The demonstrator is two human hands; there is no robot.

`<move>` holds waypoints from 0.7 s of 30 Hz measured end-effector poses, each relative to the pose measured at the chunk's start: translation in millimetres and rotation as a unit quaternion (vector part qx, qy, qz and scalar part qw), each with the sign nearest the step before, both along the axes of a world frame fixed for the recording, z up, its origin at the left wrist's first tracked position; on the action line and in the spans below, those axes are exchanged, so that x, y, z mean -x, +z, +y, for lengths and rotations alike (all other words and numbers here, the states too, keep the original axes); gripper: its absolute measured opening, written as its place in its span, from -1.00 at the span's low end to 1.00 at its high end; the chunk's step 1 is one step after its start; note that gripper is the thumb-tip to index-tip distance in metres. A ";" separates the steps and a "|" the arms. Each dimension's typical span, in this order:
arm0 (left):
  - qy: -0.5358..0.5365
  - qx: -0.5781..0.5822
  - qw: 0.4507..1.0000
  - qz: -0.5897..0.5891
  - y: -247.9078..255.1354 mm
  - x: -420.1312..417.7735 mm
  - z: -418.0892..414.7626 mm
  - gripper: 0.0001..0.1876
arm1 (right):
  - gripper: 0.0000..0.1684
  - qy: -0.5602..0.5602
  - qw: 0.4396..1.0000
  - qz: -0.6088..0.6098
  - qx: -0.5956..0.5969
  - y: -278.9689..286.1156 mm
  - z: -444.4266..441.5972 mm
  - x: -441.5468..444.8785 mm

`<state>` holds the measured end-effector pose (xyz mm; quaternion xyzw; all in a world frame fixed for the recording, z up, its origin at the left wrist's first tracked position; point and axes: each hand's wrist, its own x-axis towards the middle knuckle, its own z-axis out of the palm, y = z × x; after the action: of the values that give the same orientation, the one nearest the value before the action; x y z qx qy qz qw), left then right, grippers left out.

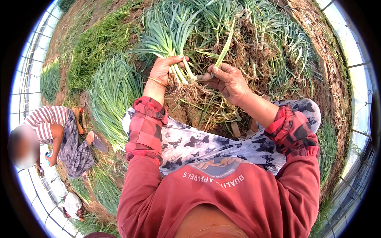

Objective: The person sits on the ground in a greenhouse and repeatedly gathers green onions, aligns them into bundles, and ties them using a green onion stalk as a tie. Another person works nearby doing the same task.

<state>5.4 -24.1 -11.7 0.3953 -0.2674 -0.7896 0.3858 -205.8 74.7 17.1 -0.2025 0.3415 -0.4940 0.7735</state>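
Observation:
My left hand (163, 67) grips a bunch of green onions (174, 38) by the white stems, with the leaves pointing away from me and the brown roots hanging towards me. Just right of the roots, my right hand (227, 81) pinches a long yellow-green leaf (226, 47) between thumb and fingers. Whether that leaf is detached cannot be told. Beyond both hands lies a heap of unsorted green onions (256, 44) with soil-brown roots. Loose roots and peeled leaves (220, 110) litter the ground between my knees.
A large pile of green onions (114, 95) lies at my left, with feathery green plants (98, 44) beyond. Another person (56, 125) bends over at far left, and a second person (72, 205) is farther back. More green onions (327, 148) lie at my right, near the greenhouse wall (357, 86).

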 end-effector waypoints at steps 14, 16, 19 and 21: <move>0.082 -0.048 0.979 0.183 -13.4 -28.8 -13.6 -0.73 | -0.64 0.086 0.749 0.632 0.179 -15.2 -33.3 44.8; 0.085 -0.033 0.951 0.296 2.9 -29.5 -18.5 -0.64 | -0.62 -0.041 0.745 0.632 0.210 -38.2 -67.2 48.2; 0.116 0.086 0.921 0.361 28.7 -40.3 -13.9 -0.54 | -0.60 -0.043 0.808 0.582 0.076 -48.6 -103.6 32.6; 0.139 0.124 0.938 0.293 35.2 -46.0 -14.1 -0.54 | -0.61 -0.100 0.802 0.588 0.041 -88.5 -131.9 30.1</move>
<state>51.4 -38.3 23.5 0.1283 -0.1806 -0.7694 0.5992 -236.0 -57.1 -71.4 -0.4503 0.7287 -0.3684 0.3613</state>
